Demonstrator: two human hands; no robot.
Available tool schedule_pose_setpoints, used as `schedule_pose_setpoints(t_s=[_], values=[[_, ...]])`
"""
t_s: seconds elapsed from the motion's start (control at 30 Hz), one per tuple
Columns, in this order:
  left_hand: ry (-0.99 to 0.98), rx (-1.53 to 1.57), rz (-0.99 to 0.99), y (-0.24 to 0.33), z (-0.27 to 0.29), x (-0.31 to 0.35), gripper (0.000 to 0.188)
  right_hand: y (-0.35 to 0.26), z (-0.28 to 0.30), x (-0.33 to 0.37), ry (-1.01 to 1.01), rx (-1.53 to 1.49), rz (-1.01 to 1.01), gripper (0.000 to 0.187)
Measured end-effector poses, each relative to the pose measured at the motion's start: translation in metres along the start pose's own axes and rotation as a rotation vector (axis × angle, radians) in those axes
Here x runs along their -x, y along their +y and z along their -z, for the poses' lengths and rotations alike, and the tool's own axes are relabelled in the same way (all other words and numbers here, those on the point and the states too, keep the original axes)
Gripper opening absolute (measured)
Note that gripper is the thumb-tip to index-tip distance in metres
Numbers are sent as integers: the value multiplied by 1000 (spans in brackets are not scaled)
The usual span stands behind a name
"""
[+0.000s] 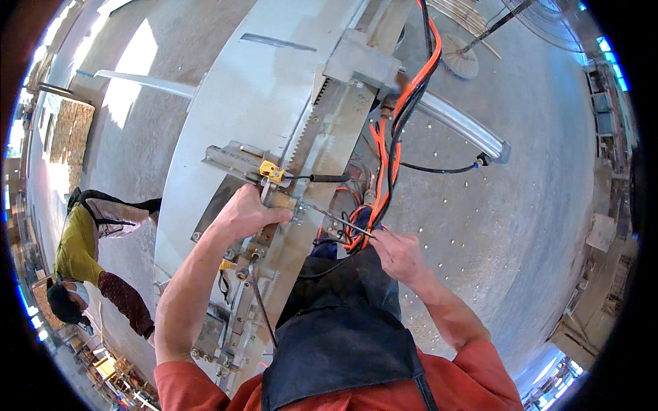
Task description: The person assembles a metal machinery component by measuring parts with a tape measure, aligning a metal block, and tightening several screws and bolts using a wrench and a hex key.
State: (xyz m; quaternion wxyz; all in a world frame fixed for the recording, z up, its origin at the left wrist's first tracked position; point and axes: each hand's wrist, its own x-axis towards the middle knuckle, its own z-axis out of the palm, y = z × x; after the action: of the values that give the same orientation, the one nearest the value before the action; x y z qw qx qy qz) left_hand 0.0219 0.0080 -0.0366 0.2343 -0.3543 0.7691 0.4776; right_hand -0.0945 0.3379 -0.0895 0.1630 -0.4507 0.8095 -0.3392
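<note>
My left hand (248, 214) is closed on a small tan block (281, 200) fixed to the machine's rail, with the thumb pressed along it. The fingers behind the block are hidden. In my right hand (399, 256) I pinch the near end of a thin metal rod-shaped tool (339, 220); its exact kind does not show. It slants up and left, and its far end reaches bolts beside the block. Just above my left hand sits a yellow part (271, 170) with a black cable. A toothed rack (310, 127) runs along the rail beyond it.
Orange and black hoses (394, 147) hang right of the rail, bunching near my apron (336, 342). A silver cylinder (462, 127) juts out to the right. Left of the rail lies a broad pale metal plate (226, 103). A person in a yellow top (77, 246) is at the left. A fan (548, 20) stands far right.
</note>
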Motion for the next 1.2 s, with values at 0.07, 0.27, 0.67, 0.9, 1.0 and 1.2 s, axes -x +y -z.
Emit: schedule_pose_setpoints(t_s=[0.07, 0.27, 0.67, 0.9, 1.0, 1.2], values=[[-7, -8, 44, 8, 1, 3, 48, -4, 2, 0, -5, 6, -6, 13], [7, -30, 41, 7, 2, 4, 49, 0, -9, -2, 69, 50, 45, 15], [1, -25, 52, 11, 3, 4, 46, 6, 11, -22, -113, -116, -167, 15], [44, -18, -9, 13, 1, 8, 47, 11, 6, -28, -684, -1197, -1051, 29], [-1, -26, 84, 18, 3, 7, 49, 5, 0, -33, -565, -663, -684, 27], [55, 54, -47, 3, -1, 6, 44, -10, -2, -38, -98, 349, 66, 17]])
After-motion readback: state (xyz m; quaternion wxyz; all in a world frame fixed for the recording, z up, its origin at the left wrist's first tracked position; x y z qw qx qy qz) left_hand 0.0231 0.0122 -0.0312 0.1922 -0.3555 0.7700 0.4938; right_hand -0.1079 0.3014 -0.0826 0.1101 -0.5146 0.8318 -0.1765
